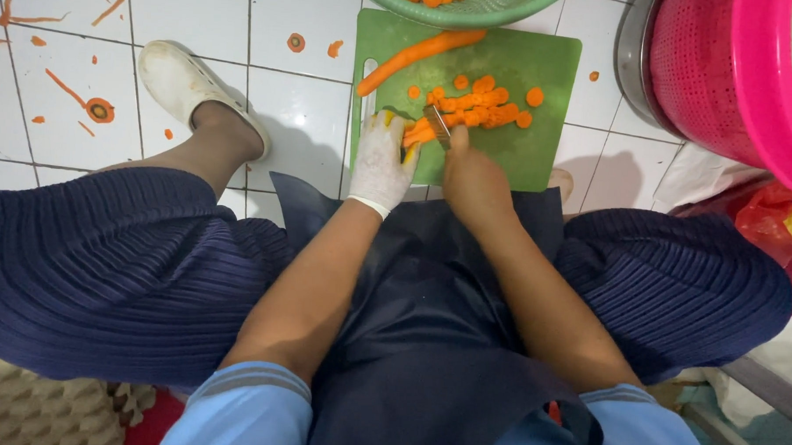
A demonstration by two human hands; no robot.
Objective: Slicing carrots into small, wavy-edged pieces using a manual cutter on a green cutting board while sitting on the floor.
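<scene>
A green cutting board (539, 153) lies on the white tiled floor in front of me. My left hand (380, 165), in a white glove, presses a carrot piece (417, 134) down on the board. My right hand (475, 177) grips a knife (437, 125) whose blade stands across that carrot. A pile of orange carrot slices (481, 107) lies just beyond the blade. A whole peeled carrot (417, 58) rests diagonally at the board's far left.
A green basket (473, 15) with cut carrot stands beyond the board. A pink colander (735, 76) in a metal basin sits at the right. Carrot peels and scraps litter the tiles at left. My foot in a white shoe (183, 83) rests left of the board.
</scene>
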